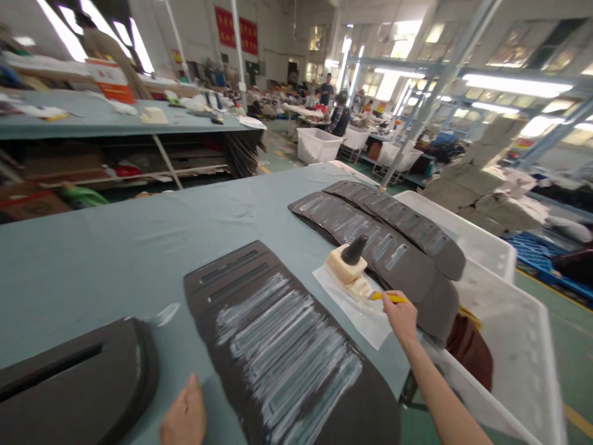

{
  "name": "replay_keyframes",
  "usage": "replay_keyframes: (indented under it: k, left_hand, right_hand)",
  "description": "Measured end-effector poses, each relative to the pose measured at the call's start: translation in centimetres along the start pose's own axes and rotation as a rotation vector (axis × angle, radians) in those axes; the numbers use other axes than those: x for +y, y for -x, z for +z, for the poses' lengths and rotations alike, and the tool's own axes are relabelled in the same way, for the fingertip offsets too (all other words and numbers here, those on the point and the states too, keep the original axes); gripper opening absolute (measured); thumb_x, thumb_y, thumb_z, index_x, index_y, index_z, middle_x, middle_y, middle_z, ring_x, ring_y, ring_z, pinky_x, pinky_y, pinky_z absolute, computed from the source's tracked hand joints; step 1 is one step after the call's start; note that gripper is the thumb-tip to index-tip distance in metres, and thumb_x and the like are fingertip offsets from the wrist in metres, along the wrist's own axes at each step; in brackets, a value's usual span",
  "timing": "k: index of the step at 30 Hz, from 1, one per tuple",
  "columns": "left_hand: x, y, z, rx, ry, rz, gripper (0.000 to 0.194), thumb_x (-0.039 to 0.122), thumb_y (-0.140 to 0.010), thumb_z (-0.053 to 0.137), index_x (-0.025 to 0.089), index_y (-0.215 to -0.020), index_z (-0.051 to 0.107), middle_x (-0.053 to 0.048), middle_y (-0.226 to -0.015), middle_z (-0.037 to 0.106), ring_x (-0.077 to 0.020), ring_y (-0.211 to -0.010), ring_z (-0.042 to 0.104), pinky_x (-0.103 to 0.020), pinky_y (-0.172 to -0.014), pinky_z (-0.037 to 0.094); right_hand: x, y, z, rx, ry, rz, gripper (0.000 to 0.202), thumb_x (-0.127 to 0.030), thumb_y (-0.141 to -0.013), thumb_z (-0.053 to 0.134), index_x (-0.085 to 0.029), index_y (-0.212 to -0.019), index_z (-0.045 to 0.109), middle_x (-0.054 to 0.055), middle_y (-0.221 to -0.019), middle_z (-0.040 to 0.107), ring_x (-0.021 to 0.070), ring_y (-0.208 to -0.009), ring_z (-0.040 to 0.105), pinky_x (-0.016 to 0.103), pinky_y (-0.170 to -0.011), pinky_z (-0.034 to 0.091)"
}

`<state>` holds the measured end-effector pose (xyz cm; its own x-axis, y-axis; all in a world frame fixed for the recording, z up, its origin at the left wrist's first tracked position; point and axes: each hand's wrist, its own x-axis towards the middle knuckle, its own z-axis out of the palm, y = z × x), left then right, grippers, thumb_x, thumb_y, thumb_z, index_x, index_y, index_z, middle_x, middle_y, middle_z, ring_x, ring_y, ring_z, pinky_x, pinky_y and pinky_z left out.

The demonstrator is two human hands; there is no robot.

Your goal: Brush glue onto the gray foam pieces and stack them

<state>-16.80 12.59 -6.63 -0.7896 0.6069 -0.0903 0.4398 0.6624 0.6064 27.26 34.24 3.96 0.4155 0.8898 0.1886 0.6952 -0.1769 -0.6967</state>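
My right hand [399, 318] grips a yellow-handled brush [391, 298]. The brush tip is over cream-coloured paste [360, 287] on a white sheet [359, 318]. Beside the paste stands a cream block-like container [345, 264] with a black cone-shaped top [354, 250]. Between my hands lies a dark grey slotted panel [331, 386], rounded at its near end; wet white streaks cover much of it, while two slots at its far end are unsmeared. My left hand [185, 413] is beside the panel's left edge, its fingers curled in with nothing visible in them.
More streaked panels [410, 262] overlap at the right of the blue-green table [139, 247]. Another dark slotted piece [83, 383] lies at the left. White plastic bins [514, 346] stand against the right edge, one holding brown material [470, 346]. People and other worktables are further back.
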Motion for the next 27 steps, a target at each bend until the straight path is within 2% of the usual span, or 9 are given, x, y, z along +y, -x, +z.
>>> replay_keyframes:
  k: [3,5,7,9,12,15,20,24,27]
  left_hand:
    - [1.0,-0.3,-0.4,-0.066,0.014,-0.058,0.04,0.048,-0.084,0.028,0.023,-0.063,0.052,-0.006,-0.065,0.063,-0.0234,-0.068,0.06,-0.034,-0.063,0.045]
    - [1.4,-0.8,-0.5,-0.062,0.068,-0.07,0.04,0.046,-0.086,0.026,0.022,-0.067,0.052,-0.007,-0.069,0.064,-0.0225,-0.071,0.06,-0.034,-0.068,0.046]
    - [1.6,-1.5,-0.5,-0.04,0.15,-0.053,0.035,0.043,-0.086,0.027,0.021,-0.08,0.054,-0.006,-0.078,0.065,-0.021,-0.076,0.061,-0.034,-0.072,0.046]
    - [1.9,-2.5,-0.2,-0.012,0.226,-0.007,0.032,0.042,-0.086,0.031,0.02,-0.094,0.054,-0.006,-0.087,0.064,-0.02,-0.081,0.061,-0.035,-0.077,0.047]
    - [2.7,-4.2,0.2,0.043,0.222,0.106,0.032,0.041,-0.086,0.037,0.019,-0.101,0.054,-0.007,-0.094,0.062,-0.0212,-0.089,0.059,-0.038,-0.082,0.046]
    - [3.8,-6.1,0.4,0.1,0.086,0.195,0.025,0.034,-0.085,0.042,0.02,-0.101,0.056,-0.008,-0.102,0.061,-0.0238,-0.1,0.054,-0.042,-0.086,0.042]
    - [5.4,-9.6,0.3,0.15,-0.042,0.283,0.023,0.023,-0.084,0.045,0.021,-0.105,0.055,-0.008,-0.109,0.06,-0.0242,-0.105,0.05,-0.041,-0.087,0.038]
    - [5.5,-11.6,0.5,0.179,-0.118,0.311,0.024,0.02,-0.084,0.045,0.02,-0.105,0.055,-0.008,-0.111,0.059,-0.0236,-0.106,0.049,-0.04,-0.089,0.036]
    - [5.2,-12.1,0.6,0.18,-0.179,0.347,0.021,0.021,-0.083,0.046,0.02,-0.101,0.056,-0.008,-0.112,0.059,-0.0237,-0.107,0.048,-0.041,-0.091,0.034]
  right_hand:
    - [0.1,0.4,-0.8,-0.036,0.074,-0.001,0.04,-0.052,-0.066,0.051,-0.018,-0.078,0.067,0.001,-0.049,0.059,0.0206,-0.05,0.058,0.029,-0.055,0.041]
    - [-0.5,0.7,-0.7,-0.064,0.122,-0.006,0.038,-0.051,-0.065,0.051,-0.019,-0.078,0.066,0.001,-0.048,0.058,0.0216,-0.05,0.058,0.03,-0.054,0.041]
    - [-2.0,1.4,0.1,-0.115,0.142,-0.027,0.036,-0.051,-0.066,0.052,-0.02,-0.078,0.066,0.001,-0.05,0.059,0.0215,-0.05,0.058,0.03,-0.054,0.04]
    - [-4.3,2.6,1.8,-0.186,0.11,-0.089,0.036,-0.051,-0.068,0.052,-0.02,-0.08,0.065,0.001,-0.052,0.059,0.0206,-0.051,0.057,0.03,-0.054,0.04]
    - [-9.0,5.0,6.1,-0.345,-0.047,-0.218,0.037,-0.052,-0.072,0.052,-0.018,-0.083,0.065,0.001,-0.055,0.06,0.0187,-0.053,0.056,0.028,-0.056,0.041]
    - [-14.4,7.5,11.6,-0.501,-0.206,-0.32,0.036,-0.05,-0.074,0.052,-0.018,-0.085,0.065,0.0,-0.06,0.06,0.016,-0.054,0.054,0.026,-0.057,0.04]
    - [-21.9,11.3,20.3,-0.649,-0.341,-0.438,0.029,-0.042,-0.076,0.053,-0.017,-0.085,0.065,-0.002,-0.059,0.058,0.0124,-0.051,0.048,0.023,-0.053,0.037]
    - [-25.8,15.0,25.6,-0.698,-0.351,-0.566,0.023,-0.037,-0.075,0.052,-0.02,-0.083,0.066,-0.002,-0.064,0.059,0.0115,-0.055,0.049,0.021,-0.055,0.037]
    - [-26.8,16.6,28.1,-0.745,-0.306,-0.65,0.022,-0.036,-0.076,0.05,-0.022,-0.082,0.066,-0.003,-0.066,0.061,0.0116,-0.056,0.051,0.02,-0.055,0.037]
